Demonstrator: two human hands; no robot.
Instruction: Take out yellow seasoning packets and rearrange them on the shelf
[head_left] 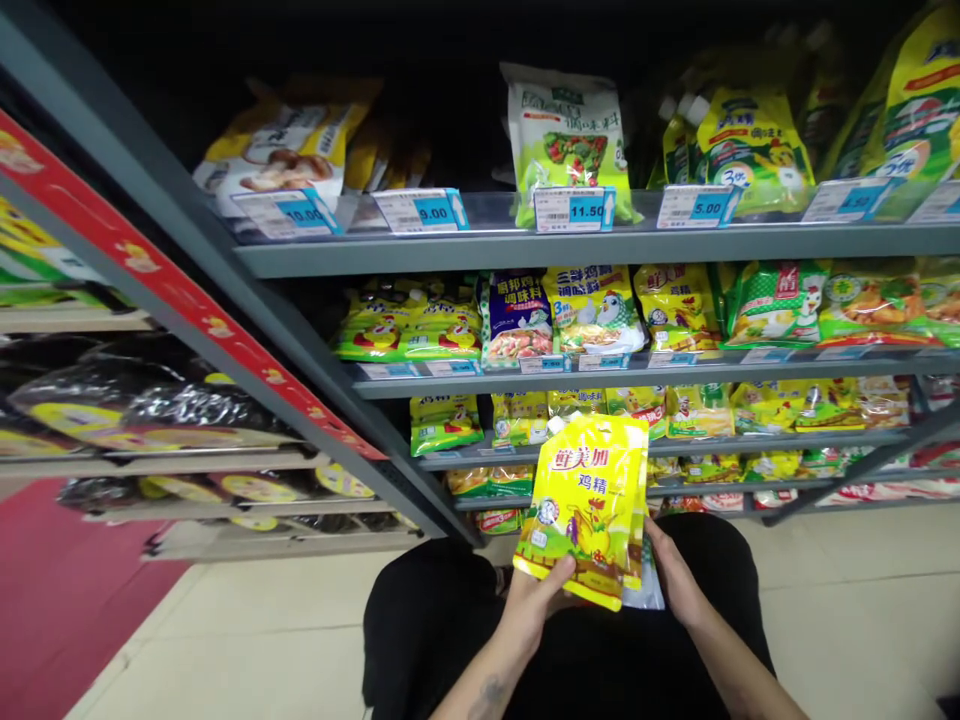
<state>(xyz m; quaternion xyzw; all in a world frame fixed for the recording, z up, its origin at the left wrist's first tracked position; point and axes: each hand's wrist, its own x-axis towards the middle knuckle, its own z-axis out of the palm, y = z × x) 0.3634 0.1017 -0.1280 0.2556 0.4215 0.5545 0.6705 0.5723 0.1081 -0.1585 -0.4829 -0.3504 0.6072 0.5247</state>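
Note:
In front of my knees I hold a small stack of yellow chicken seasoning packets point(581, 500), with a chicken printed on the front one. My left hand point(534, 600) grips the lower left of the stack, its thumb lying over the front packet. On the right side, my right hand point(673, 575) is closed at the edge of the rear packets, its fingertips hidden behind them. A silvery packet back point(646, 585) shows beneath the yellow ones. Similar yellow packets point(675, 310) stand on the shelf ahead.
A grey shelf unit point(570, 250) rises close in front, its several tiers holding seasoning bags above blue-and-white price tags point(575, 210). At left, a post with a red strip point(217, 328) divides it from shelves of dark wrapped goods point(202, 410). Pale floor tiles point(262, 640) lie below.

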